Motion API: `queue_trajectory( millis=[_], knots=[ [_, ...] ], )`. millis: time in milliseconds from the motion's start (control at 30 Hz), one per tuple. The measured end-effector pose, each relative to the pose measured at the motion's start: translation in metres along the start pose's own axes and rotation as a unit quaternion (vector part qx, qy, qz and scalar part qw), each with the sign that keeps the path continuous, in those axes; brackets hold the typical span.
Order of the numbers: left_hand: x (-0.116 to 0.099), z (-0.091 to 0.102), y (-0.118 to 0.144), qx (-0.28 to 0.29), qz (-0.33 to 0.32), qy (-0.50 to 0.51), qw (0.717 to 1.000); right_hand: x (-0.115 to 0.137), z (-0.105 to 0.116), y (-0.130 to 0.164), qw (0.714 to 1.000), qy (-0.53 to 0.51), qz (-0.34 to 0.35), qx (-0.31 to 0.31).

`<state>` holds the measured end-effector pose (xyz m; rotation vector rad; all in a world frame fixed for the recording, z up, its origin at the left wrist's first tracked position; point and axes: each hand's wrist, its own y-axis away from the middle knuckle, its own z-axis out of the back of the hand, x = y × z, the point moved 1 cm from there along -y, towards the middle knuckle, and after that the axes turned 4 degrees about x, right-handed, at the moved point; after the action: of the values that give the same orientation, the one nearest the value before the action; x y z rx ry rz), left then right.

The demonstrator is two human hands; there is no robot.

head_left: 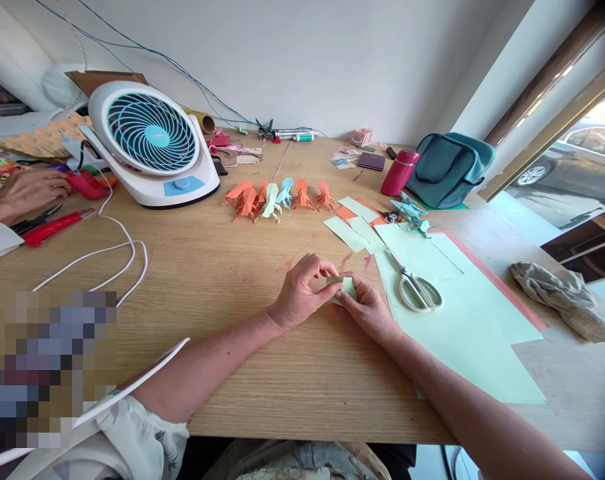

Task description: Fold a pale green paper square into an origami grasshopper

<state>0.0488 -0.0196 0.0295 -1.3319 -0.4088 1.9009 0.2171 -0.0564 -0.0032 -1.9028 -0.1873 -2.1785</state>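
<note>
- Clamping green paper (349,287) w/ fingers of L hand (305,291) & R hand (371,311)
- Prob. folded, but partly hidden
- Near scissors (411,275) on lg. green sheet (462,340)

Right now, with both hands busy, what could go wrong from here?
The small green paper, pinched by the left hand and right hand, could crease askew. The right forearm might drag the large green sheets, shifting the scissors on them. A draft from the fan, if running, might topple the folded paper figures.
</note>
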Motion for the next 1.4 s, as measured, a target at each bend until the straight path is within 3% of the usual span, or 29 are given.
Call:
queue_trajectory(
  millis=[567, 1400],
  knots=[
    [-0.0077, 0.0012, 0.0005, 0.0, -0.087, -0.064, 0.994, 0.008, -0.001, 0.0041, 0.999, 0.03, 0.019, -0.005],
    [-0.0065, -0.0007, 0.0023, -0.014, -0.108, -0.104, 0.989, 0.0073, -0.0007, 0.0033, 0.998, 0.039, 0.039, -0.004]
  ],
)
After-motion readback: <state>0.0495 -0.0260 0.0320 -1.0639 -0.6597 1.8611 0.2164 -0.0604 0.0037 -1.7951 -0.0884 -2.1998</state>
